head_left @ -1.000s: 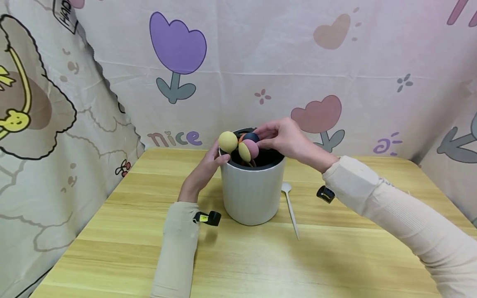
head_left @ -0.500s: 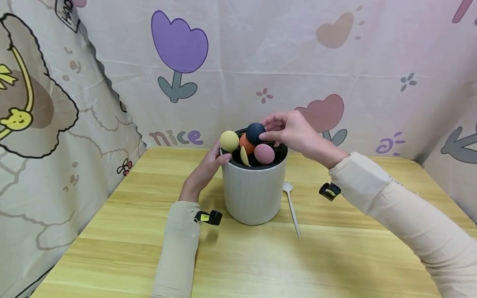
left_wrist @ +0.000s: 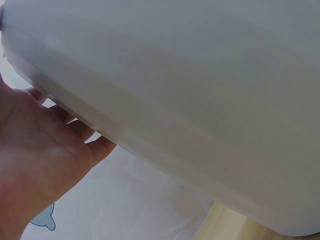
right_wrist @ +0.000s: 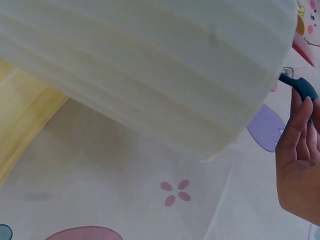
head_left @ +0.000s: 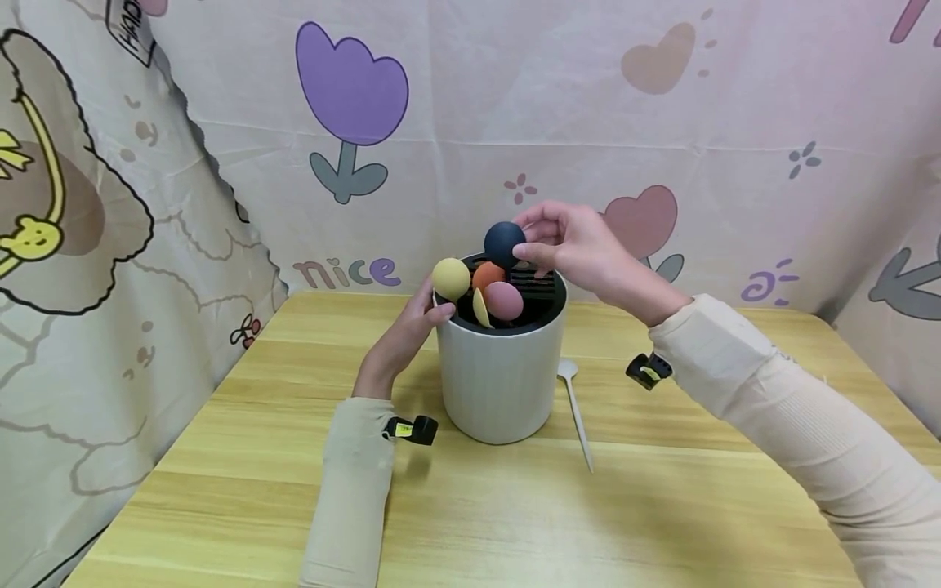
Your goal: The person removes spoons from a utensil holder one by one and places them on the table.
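Observation:
A ribbed white utensil holder (head_left: 497, 384) with a dark slotted top stands upright on the table. My left hand (head_left: 403, 339) grips its left side, thumb at the rim and fingers round the outside, partly hidden behind the wall. Over the holder, my right hand (head_left: 577, 249) pinches the round head of a dark blue spoon (head_left: 504, 244). In the right wrist view, that spoon's (right_wrist: 303, 88) narrow neck runs toward the holder's mouth. Below it stick out a yellow spoon (head_left: 451, 279), an orange spoon (head_left: 488, 277), a pink spoon (head_left: 503, 301) and a thin yellow one seen edge-on (head_left: 481, 307).
A white spoon (head_left: 576, 408) with a pointed handle lies on the wooden table (head_left: 485, 514), right of the holder. Behind the table hangs a printed cloth (head_left: 470, 98), and another stretch of it covers the left side.
My right hand has risen with the dark blue spoon, from low among the other heads to above the rim. The pink head has turned and shifted. My left hand stays at the holder.

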Demonstrator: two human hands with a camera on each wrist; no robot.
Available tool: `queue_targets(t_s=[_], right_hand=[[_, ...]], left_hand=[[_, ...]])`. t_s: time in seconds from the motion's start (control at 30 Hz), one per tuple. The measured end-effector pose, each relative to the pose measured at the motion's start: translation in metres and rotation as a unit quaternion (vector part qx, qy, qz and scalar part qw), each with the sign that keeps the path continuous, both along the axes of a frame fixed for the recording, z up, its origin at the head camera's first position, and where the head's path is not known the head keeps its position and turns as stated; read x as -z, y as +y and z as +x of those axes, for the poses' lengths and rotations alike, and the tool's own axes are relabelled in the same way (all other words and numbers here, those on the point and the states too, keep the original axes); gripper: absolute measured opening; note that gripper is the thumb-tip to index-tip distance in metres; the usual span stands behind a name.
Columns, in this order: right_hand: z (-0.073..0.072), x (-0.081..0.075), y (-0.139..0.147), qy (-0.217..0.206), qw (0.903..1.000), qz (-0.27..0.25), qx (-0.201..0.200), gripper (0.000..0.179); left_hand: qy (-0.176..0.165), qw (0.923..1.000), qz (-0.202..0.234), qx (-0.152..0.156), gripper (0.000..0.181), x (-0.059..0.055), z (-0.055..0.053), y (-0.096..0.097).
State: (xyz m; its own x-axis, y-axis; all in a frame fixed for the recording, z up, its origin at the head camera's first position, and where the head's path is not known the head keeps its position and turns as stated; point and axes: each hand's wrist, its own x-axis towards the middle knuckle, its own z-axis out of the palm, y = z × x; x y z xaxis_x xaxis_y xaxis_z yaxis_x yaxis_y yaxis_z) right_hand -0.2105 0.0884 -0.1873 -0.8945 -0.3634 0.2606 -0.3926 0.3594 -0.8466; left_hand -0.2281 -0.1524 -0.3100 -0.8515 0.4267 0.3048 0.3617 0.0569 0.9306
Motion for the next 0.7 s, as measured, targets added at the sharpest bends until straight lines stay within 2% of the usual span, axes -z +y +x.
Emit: queue_targets(t_s=[0.37,0.7], right_hand=[[0.004,-0.017,0.002,0.014,0.9986,-0.047,0.017,0.022],[0.010,-0.028,0.006,0.032,0.9957,-0.086,0.013,0.018]], left_hand=[[-0.001,1.0000,-0.006,-0.006,0.090,0.001,0.000,0.000],[-0.002,0.9999,-0.007,-0.009,0.088,0.001,-0.001,0.000]])
